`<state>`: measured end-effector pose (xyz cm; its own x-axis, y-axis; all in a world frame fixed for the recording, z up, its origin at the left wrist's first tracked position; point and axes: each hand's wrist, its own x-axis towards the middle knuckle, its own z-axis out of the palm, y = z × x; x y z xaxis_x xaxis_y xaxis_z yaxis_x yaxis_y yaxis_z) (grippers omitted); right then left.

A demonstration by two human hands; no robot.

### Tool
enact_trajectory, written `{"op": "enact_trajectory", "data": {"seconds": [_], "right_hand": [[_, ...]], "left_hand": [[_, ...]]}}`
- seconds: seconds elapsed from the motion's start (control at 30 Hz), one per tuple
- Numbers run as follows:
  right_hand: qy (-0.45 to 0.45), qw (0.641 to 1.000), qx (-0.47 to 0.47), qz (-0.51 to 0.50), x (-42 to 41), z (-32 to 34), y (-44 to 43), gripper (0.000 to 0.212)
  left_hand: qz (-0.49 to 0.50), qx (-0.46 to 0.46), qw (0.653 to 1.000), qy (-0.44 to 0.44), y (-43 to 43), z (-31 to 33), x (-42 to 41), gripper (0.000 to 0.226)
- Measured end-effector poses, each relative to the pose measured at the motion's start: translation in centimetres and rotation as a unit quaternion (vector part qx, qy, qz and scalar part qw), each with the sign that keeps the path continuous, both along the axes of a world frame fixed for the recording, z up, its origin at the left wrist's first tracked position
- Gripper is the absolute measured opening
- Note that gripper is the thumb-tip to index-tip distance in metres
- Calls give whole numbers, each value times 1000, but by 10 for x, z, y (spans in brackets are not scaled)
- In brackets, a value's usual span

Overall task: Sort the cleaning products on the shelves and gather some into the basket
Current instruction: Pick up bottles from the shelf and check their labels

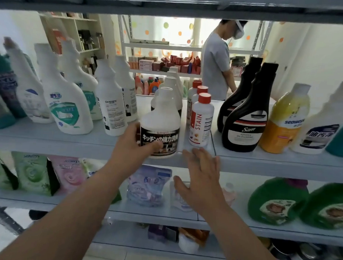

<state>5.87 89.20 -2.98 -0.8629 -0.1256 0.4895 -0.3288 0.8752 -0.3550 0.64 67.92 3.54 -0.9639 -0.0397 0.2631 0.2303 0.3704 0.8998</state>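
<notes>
The left hand's (134, 141) grip is holding the black-labelled bottle (161, 119) at the shelf's (47, 141) near edge, likely aligning its row; the right hand (202, 171) is hovering wide, empty.

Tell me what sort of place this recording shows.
Probably a shop or stockroom: metal shelves hold rows of cleaning bottles, refill pouches stand below, and boxes fill another rack behind.
</notes>
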Motion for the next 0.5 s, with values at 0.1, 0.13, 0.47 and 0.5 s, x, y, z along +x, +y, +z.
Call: {"op": "enact_trajectory", "data": {"seconds": [0.1,0.13,0.47,0.5], "right_hand": [[-86,965,-218,119,20,13,-4,63],[-123,917,-331,184,29,15,-12,62],[-261,739,-606,139,95,-50,-103,70],[-256,738,-610,133,101,-54,-110,64]], "left_hand": [[-41,86,995,-19,-5,-10,47,67],[-53,116,991,-32,-8,-15,63,69],[-41,124,975,-178,-61,-67,152,76],[-44,117,974,-187,-69,-69,156,73]]}}
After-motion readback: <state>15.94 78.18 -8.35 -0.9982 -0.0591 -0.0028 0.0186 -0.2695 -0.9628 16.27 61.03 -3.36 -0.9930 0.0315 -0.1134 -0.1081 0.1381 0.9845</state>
